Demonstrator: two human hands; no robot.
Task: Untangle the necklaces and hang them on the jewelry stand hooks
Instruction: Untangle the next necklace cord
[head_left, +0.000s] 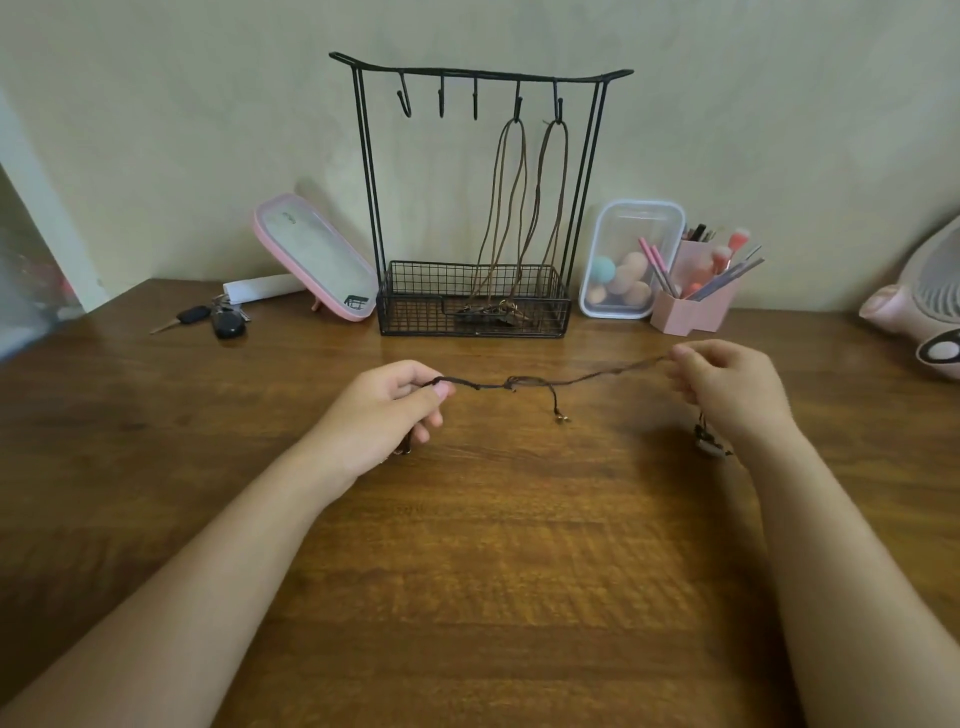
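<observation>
A dark brown cord necklace (524, 384) is stretched above the wooden table between my two hands, with a knot near its middle and a short end dangling down. My left hand (395, 410) pinches its left end. My right hand (727, 395) pinches the right end, and a pendant (707, 444) hangs below that hand. The black wire jewelry stand (480, 75) stands at the back against the wall. Two brown cord necklaces (511, 208) hang from its two right hooks, their pendants lying in the wire basket (415, 312). Three hooks on the left are bare.
A pink-framed mirror (317, 254) leans left of the stand, with car keys (218, 319) and a paper roll beside it. To the right are a clear box of sponges (626, 260), a pink brush holder (696, 306) and a pink fan (924, 312).
</observation>
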